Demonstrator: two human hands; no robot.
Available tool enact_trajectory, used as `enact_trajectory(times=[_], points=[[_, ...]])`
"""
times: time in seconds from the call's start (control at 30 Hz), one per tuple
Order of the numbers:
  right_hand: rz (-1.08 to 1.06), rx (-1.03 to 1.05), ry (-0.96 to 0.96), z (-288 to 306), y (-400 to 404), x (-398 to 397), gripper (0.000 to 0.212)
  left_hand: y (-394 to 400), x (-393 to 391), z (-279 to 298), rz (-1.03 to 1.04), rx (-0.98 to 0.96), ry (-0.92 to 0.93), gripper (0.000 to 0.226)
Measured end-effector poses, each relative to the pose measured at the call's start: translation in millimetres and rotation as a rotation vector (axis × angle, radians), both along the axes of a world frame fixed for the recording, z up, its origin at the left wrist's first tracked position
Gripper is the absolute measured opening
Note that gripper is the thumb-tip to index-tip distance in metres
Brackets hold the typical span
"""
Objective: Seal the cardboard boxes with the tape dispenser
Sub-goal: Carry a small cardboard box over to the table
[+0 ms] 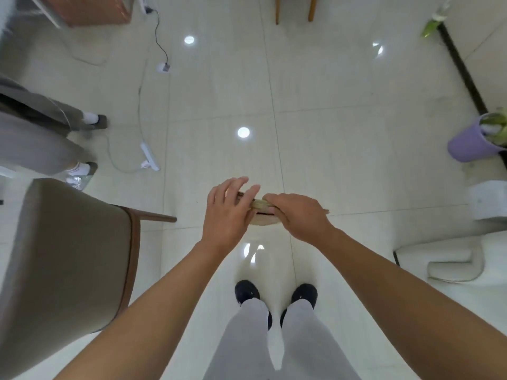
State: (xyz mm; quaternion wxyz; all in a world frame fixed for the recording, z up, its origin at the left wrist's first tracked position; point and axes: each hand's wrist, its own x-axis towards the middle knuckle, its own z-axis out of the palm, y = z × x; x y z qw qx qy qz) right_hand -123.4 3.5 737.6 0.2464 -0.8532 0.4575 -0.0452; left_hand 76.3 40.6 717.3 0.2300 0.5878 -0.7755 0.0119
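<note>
I stand over a tiled floor and hold a roll of tan tape (260,205) at waist height between both hands. My right hand (297,215) curls over the roll's right side and grips it. My left hand (227,212) lies against the roll's left side with its fingers fairly straight and spread. Most of the roll is hidden under the hands; only a strip of its rim and its lower edge (263,221) show. No cardboard box is in view.
A padded chair (65,264) stands close at my left. Another person's legs (49,138) are at the far left. Cables and a power strip (149,157) lie on the floor ahead left. A purple bin (469,144) and white objects (466,259) sit at right.
</note>
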Motion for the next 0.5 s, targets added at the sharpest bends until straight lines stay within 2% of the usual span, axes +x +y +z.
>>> enact_trajectory(times=[0.07,0.1,0.17,0.27,0.4,0.5], points=[[0.02,-0.073,0.083,18.3,0.9,10.0,0.021,2.1,8.2,17.8,0.001,0.017,-0.044,0.023],[0.012,-0.1,0.114,25.3,0.7,13.1,0.024,2.5,12.4,25.2,0.006,0.043,-0.039,0.019],[-0.038,-0.129,0.145,35.1,-1.4,12.5,0.027,2.7,20.5,36.6,0.029,0.094,0.014,0.016],[-0.121,-0.135,0.132,40.1,-6.1,-1.4,0.02,1.6,30.8,48.4,0.098,0.145,0.097,0.015],[-0.201,0.022,0.031,47.9,-13.4,-14.4,0.015,-9.8,36.0,65.2,0.112,0.152,0.113,0.011],[-0.276,-0.008,-0.057,56.1,-29.1,-15.2,0.024,-30.3,32.6,76.8,0.113,0.144,0.115,0.016]])
